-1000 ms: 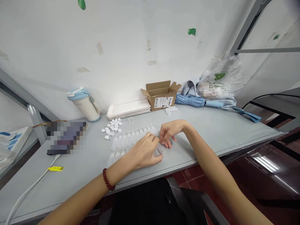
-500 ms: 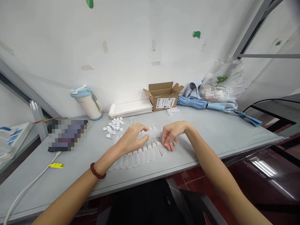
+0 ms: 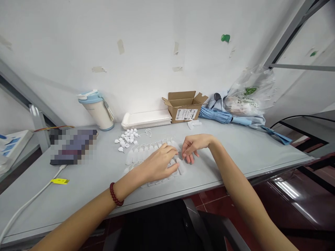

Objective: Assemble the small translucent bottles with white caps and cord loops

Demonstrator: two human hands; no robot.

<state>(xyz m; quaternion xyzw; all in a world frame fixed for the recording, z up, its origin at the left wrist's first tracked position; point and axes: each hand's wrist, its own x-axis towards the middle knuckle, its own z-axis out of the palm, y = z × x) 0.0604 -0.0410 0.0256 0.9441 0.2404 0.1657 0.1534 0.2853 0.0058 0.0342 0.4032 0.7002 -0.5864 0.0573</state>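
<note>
White tubes [image 3: 135, 155], left hand [image 3: 158, 164] over them; right hand [image 3: 194, 145] beside

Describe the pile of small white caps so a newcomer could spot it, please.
On the grey tabletop, find the cream, blue-lidded tumbler. Right of it, before the flat white stack, lies the pile of caps, loosely heaped, unlike the neatly rowed translucent tubes.
</note>
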